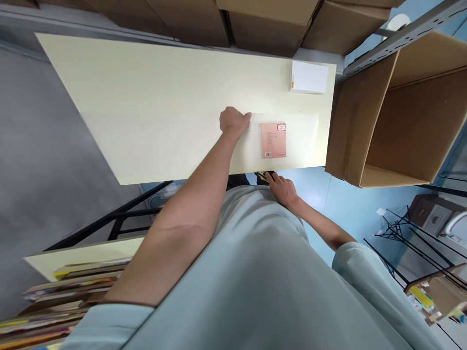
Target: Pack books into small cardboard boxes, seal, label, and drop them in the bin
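A pink square booklet [273, 141] with a barcode and a red-bordered label lies flat on a pale translucent sheet [302, 138]. My left hand [233, 120] is closed at the sheet's far left corner, the thumb pointing right and pinching its edge. Below the table's near edge, close to my body, my right hand [281, 188] grips a small yellow-and-black tool [261, 175]. Its exact kind is hard to make out, as the fingers and table edge partly cover it.
The cream tabletop [146, 97] bears a white box [309, 78] at the far right. Cardboard boxes [270, 29] line a shelf behind it. A large open carton [346, 121] stands to the right. Stacked flat cardboard [73, 301] is at lower left.
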`<act>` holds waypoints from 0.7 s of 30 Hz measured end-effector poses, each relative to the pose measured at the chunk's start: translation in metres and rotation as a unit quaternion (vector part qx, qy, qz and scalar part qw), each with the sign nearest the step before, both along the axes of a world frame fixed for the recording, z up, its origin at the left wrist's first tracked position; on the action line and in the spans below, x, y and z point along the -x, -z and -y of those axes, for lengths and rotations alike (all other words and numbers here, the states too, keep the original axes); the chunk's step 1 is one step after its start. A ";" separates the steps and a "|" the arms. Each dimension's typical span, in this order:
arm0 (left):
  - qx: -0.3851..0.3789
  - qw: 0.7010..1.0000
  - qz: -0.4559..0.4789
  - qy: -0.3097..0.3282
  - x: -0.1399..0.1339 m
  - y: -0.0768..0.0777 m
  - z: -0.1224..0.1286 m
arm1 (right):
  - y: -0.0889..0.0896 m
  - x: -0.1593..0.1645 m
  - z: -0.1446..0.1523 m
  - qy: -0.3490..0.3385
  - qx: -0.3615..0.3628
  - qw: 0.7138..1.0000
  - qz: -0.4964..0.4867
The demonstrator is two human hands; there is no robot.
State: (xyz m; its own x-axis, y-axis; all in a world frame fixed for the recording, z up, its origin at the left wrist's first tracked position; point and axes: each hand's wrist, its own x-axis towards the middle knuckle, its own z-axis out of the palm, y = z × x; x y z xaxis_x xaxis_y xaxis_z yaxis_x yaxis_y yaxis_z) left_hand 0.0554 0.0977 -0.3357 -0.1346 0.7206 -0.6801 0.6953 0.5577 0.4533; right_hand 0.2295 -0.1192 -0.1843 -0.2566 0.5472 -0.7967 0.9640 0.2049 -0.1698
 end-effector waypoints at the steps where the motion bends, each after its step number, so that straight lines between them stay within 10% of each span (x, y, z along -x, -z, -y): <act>1: -0.004 1.000 -0.004 0.006 0.000 -0.003 0.001 | -0.002 -0.002 0.000 0.004 -0.006 1.000 -0.009; 12: -0.175 0.960 0.216 -0.023 -0.026 -0.141 0.026 | -0.076 -0.045 -0.095 0.166 -0.305 0.936 -0.060; 21: -0.408 0.842 0.353 0.019 -0.062 -0.287 -0.098 | -0.195 -0.034 -0.299 0.119 -0.573 0.800 -0.132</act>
